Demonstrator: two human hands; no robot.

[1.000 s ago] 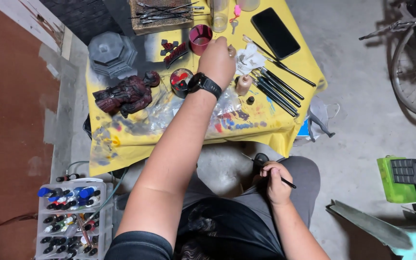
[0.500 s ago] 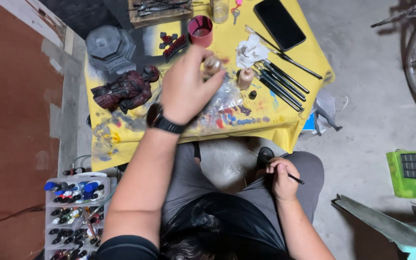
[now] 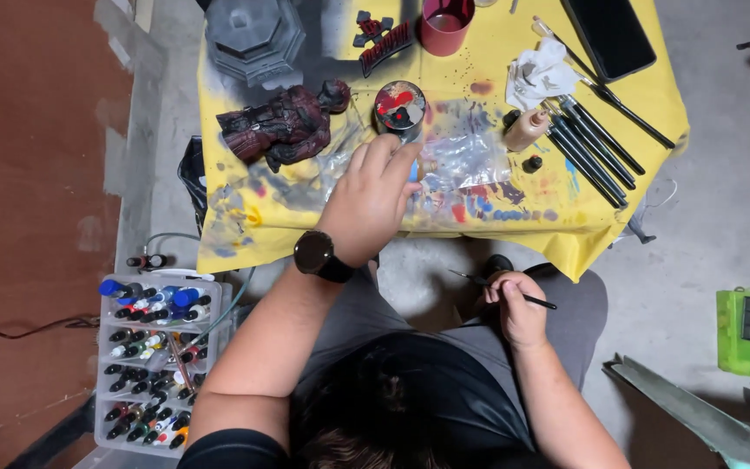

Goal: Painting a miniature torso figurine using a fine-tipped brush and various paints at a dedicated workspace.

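Left hand: the left hand (image 3: 368, 201) reaches over the near edge of the bench (image 3: 601, 227), fingers curled around a small object with a blue tip (image 3: 413, 172); what it is cannot be told.
Right hand: the right hand (image 3: 518, 306) rests over the lap, closed on a thin paintbrush (image 3: 479, 280) that lies across the fingers.
Around the hands: a round paint-smeared palette (image 3: 399, 108) sits just beyond the left hand; a dark red figurine (image 3: 281, 128) lies to its left; crumpled clear plastic (image 3: 466, 156) spreads to its right.
Further right: a tan dropper bottle (image 3: 526, 130), a row of black brushes (image 3: 592, 143), a white tissue (image 3: 538, 73) and a black phone (image 3: 611, 35).
Far side: a red cup (image 3: 444, 24) and a grey octagonal base (image 3: 255, 36).
Surface: yellow cloth, spattered with paint, over a grey concrete floor (image 3: 722, 208).
Containers: a clear plastic organiser (image 3: 154, 356) on the floor at near left, filled with small paint bottles; a green box (image 3: 744, 334) at the right.
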